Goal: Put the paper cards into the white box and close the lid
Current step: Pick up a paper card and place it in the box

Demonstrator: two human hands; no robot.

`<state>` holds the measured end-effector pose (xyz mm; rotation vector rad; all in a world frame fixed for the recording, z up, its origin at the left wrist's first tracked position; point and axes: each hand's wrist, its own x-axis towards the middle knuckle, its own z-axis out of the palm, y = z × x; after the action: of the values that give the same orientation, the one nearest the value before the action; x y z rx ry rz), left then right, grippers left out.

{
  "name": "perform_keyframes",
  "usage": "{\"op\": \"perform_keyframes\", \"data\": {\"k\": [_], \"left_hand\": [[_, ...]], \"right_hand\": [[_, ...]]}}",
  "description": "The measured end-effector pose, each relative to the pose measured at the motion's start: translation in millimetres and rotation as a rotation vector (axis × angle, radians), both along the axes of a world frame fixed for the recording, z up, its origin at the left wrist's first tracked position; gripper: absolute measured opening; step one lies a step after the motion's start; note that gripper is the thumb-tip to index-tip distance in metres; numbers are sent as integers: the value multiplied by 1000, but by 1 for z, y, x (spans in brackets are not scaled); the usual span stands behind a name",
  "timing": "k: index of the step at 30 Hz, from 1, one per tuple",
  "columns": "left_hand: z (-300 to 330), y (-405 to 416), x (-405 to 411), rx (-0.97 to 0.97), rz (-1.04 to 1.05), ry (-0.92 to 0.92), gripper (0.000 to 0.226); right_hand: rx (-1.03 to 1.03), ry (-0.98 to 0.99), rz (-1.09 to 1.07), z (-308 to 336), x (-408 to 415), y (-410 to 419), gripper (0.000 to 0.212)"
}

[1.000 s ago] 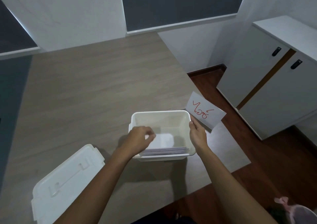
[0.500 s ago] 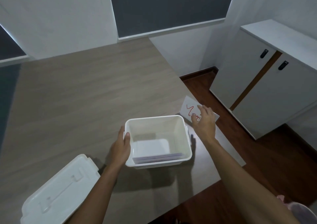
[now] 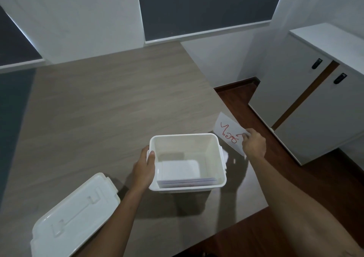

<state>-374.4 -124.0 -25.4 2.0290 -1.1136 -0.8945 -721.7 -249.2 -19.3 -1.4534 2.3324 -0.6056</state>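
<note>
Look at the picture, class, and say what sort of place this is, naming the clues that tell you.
Probably a room in a home or a small office, not a workshop. Clues: a plain wood-grain table, a white cabinet with two doors on a dark wooden floor, and white walls with dark panels.

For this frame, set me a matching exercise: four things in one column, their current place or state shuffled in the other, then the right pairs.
Things
1. lid
2. white box
3. card with red writing
4. stack of cards

Places or states
A. lying inside the box, along its near wall
B. pinched in the right hand, outside the box
C. off the box, flat on the table at the near left
D. open, steadied at its left rim by the left hand

Pairs: 1-C, 2-D, 3-B, 4-A
</note>
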Motion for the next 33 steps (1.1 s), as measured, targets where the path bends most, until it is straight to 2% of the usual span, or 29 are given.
{"op": "perform_keyframes", "data": {"k": [6, 14, 18, 23, 26, 33], "left_hand": [[2, 0, -2, -7, 11, 12, 37], [5, 1, -3, -18, 33, 16, 36], [4, 0, -3, -18, 31, 35, 38], [1, -1, -2, -23, 45, 77, 32], [0, -1, -1, -33, 64, 127, 27], [1, 0, -1, -51, 86, 176, 34]], "right_hand": [[-205, -215, -58, 18, 22, 9, 21], [-461, -449, 204, 90, 59, 32, 21], [-428, -495, 366, 108, 79, 62, 23], [-327, -375, 550, 99, 93, 93, 19], [-237, -314, 567, 88, 95, 102, 20], [-32, -184, 647, 60, 95, 101, 19]]}}
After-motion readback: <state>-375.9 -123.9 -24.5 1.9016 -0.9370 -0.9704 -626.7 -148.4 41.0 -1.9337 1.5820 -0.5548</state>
